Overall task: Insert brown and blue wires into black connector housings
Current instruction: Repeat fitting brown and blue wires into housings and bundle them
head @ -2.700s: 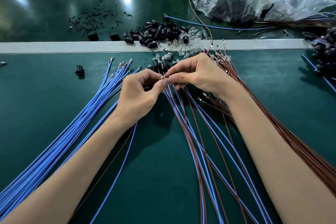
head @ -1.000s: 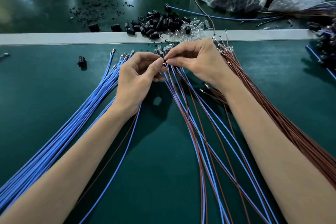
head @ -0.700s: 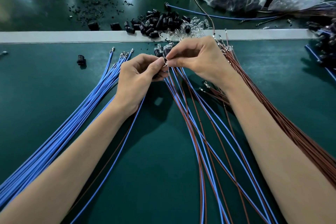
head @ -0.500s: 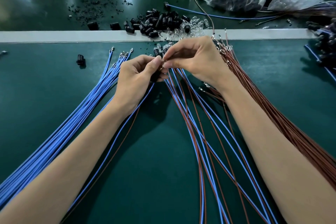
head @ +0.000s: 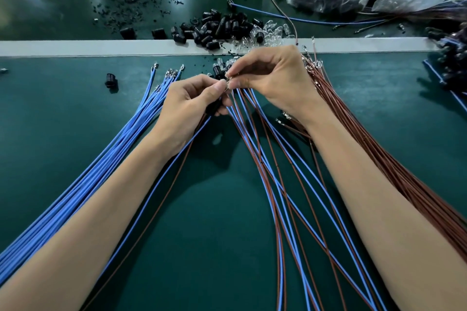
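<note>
Left hand curls round small black plastic connector housing, just below grey table strip. Thin blue-and-brown wire pair trails from housing. Right hand pinches tiny part, mostly hidden by fingertips.

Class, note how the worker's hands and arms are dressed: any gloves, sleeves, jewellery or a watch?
Nothing worn is in view. The left hand and right hand are bare, with no gloves, finger cots or rings showing. The left forearm and right forearm are uncovered down to the picture's edge: no sleeve, watch, bracelet or wrist strap is visible.
</note>
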A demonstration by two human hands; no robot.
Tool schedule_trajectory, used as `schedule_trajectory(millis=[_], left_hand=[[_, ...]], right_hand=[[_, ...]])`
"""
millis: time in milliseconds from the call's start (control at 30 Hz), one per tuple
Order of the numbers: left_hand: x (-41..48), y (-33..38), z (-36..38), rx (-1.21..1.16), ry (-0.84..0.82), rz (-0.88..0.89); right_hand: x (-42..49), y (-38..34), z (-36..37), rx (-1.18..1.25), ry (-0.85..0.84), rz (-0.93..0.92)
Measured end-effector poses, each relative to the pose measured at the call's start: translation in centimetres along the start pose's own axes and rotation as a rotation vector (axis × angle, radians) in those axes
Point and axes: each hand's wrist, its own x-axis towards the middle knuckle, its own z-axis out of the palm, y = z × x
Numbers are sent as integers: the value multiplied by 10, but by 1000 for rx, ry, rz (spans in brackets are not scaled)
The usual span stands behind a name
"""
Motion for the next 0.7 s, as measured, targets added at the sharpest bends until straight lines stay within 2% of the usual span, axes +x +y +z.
schedule_trajectory(millis=[200, 700], left_hand=[[-2, 1, -2, 8, -56, 5], [0, 3, -3, -98, -66, -33]], right_hand=[[-1, -4, -6, -8, -59, -14], [-1, -6, -1, -21, -107, -19]])
